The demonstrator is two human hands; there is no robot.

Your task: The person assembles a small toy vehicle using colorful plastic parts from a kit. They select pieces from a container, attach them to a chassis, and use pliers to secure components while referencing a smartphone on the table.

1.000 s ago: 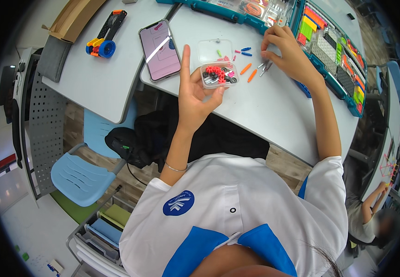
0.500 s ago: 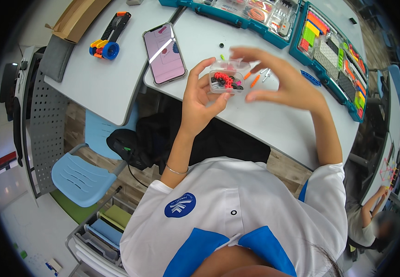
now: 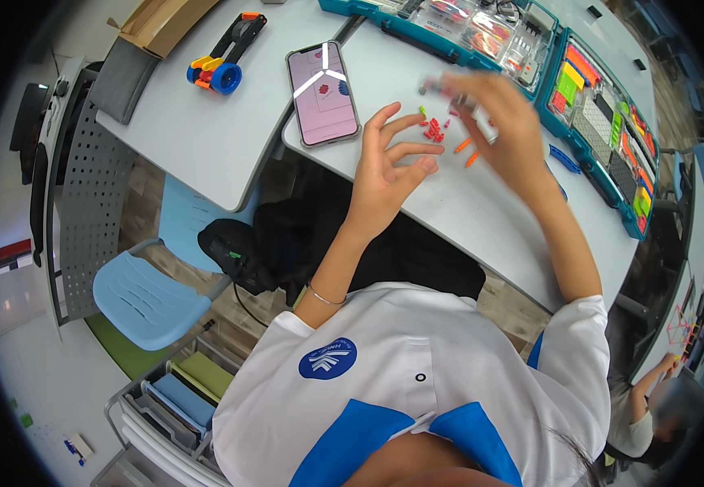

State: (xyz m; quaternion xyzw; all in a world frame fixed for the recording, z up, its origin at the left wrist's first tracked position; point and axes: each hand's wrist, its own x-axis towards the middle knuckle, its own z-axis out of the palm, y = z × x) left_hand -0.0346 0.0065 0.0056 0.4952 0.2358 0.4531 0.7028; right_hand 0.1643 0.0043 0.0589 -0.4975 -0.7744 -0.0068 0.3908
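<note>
Left hand (image 3: 392, 174) palm up over the near edge of the white table (image 3: 482, 223), fingers spread and apart, thumb off them, nothing held. Right hand (image 3: 506, 122) above the tabletop, motion-blurred, fingers bent; smeared greyish item (image 3: 430, 86) at its fingertips, cannot tell if clamped on it. Small red pieces (image 3: 434, 131) in a loose heap on the table between the two hands, just beyond left fingertips. Green piece (image 3: 421, 109) near the heap, two orange pieces (image 3: 471, 159) nearer the person, blue curved piece (image 3: 564, 158) right of the right hand. Phone (image 3: 323, 93), screen lit, lies left of left hand. Open teal case (image 3: 603, 184) with coloured parts at far right
</note>
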